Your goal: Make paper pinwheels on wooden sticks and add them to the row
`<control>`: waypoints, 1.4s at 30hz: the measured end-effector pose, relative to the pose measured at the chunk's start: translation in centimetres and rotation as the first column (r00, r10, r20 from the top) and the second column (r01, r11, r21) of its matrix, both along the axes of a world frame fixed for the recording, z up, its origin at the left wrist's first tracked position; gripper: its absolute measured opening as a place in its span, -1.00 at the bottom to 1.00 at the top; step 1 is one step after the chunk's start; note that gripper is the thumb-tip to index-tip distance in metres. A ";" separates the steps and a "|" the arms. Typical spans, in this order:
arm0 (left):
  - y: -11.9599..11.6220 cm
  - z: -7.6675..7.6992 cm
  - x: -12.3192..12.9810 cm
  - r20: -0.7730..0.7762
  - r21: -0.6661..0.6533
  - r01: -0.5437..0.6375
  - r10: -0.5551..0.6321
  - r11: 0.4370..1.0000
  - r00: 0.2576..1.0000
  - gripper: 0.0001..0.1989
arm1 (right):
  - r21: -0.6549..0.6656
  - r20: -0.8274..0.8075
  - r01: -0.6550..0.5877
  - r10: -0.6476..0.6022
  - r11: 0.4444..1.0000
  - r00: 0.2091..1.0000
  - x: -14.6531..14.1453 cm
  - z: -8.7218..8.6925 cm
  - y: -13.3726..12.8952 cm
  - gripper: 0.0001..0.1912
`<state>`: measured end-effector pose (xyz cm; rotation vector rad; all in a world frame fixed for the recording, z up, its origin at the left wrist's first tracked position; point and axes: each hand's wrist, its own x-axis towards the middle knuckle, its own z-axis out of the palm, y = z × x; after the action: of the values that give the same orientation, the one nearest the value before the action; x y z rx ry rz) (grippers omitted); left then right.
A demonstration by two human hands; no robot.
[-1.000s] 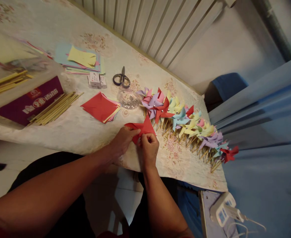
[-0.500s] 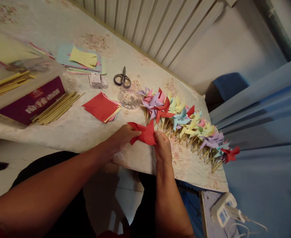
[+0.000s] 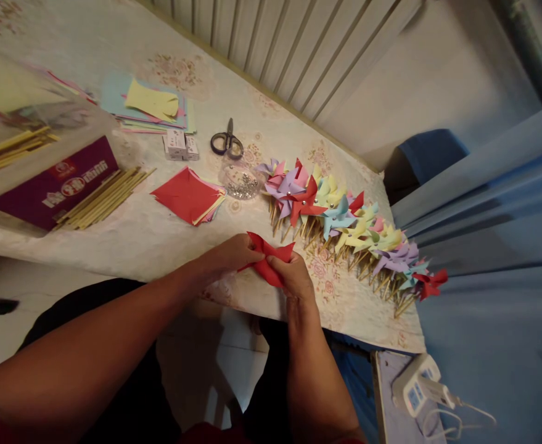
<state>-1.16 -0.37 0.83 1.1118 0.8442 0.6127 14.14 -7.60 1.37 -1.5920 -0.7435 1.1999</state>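
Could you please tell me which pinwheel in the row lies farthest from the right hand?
The red pinwheel at the row's right end, just past a light-blue one; the other red pinwheels sit farther left, nearer the right hand.

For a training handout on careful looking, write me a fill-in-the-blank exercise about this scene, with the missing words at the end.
1. The left hand and the right hand both hold the folded paper, which is coloured ____.
2. Just above the clear dish in the picture, the dark-handled tool is a pair of ____.
3. The curled sheet lying on the light blue paper is coloured ____.

Missing words: red; scissors; yellow.
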 end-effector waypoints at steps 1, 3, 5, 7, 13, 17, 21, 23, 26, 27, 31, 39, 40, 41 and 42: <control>0.0 0.1 0.0 -0.034 0.015 0.034 -0.034 0.999 0.999 -0.88 | -0.005 0.031 -0.006 0.006 1.000 0.999 0.1 -0.1 0.0 -0.76; 0.1 0.1 -0.1 -0.077 0.035 0.083 -0.081 0.996 0.994 -0.84 | -0.006 0.075 -0.022 0.022 1.000 0.997 0.1 -0.2 0.1 -0.79; 0.1 0.1 -0.2 -0.070 0.031 0.085 -0.083 0.996 0.994 -0.85 | 0.002 0.080 -0.031 0.031 1.000 0.996 0.1 -0.2 0.1 -0.81; 0.1 0.2 -0.2 -0.014 -0.005 0.092 -0.092 0.996 0.996 -0.91 | 0.015 0.046 -0.017 0.016 1.000 0.999 -0.1 -0.1 0.2 -0.81; 0.2 0.9 -0.5 0.298 -0.266 0.137 -0.054 0.954 0.953 -0.84 | 0.130 -0.164 0.147 -0.125 0.980 0.978 -1.1 0.2 0.6 -0.79; 0.0 0.5 -0.3 0.429 -0.417 0.137 0.062 0.898 0.901 -0.75 | 0.208 -0.274 0.290 -0.229 0.934 0.934 -1.6 0.2 1.0 -0.75; -1.2 0.2 0.7 0.494 -0.425 0.096 0.142 0.900 0.858 -0.74 | 0.241 -0.344 0.401 -0.309 0.884 0.887 -2.2 0.0 1.3 -0.74; -1.9 0.3 1.3 0.504 -0.413 0.055 0.178 0.909 0.845 -0.71 | 0.246 -0.362 0.425 -0.324 0.871 0.874 -2.6 0.0 1.3 -0.74; -2.8 0.5 2.1 0.518 -0.424 -0.016 0.257 0.905 0.816 -0.73 | 0.244 -0.364 0.433 -0.332 0.868 0.870 -3.3 -0.2 1.3 -0.73; -2.9 0.6 2.3 0.521 -0.435 -0.041 0.288 0.899 0.803 -0.76 | 0.245 -0.365 0.438 -0.336 0.865 0.868 -3.5 -0.3 1.3 -0.72; -3.0 0.4 2.6 0.512 -0.486 -0.080 0.358 0.870 0.781 -0.85 | 0.234 -0.354 0.459 -0.365 0.857 0.861 -4.2 -0.5 1.3 -0.69; -3.1 0.6 2.7 0.467 -0.412 -0.160 0.359 0.897 0.808 -0.86 | 0.239 -0.275 0.452 -0.387 0.859 0.880 -4.9 -0.2 1.3 -0.72; -3.1 0.7 2.7 0.452 -0.407 -0.178 0.367 0.896 0.813 -0.87 | 0.239 -0.260 0.446 -0.386 0.862 0.885 -5.0 -0.2 1.3 -0.72; -3.1 0.8 2.7 0.437 -0.403 -0.191 0.372 0.895 0.819 -0.88 | 0.236 -0.250 0.441 -0.384 0.866 0.889 -5.1 -0.1 1.3 -0.72; -3.1 0.9 2.7 0.425 -0.399 -0.201 0.374 0.895 0.824 -0.89 | 0.231 -0.243 0.435 -0.381 0.871 0.892 -5.1 -0.1 1.3 -0.73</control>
<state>1.54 -3.46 1.69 0.4695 0.6388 0.9240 9.06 -6.32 1.29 -1.2937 -0.3990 0.8728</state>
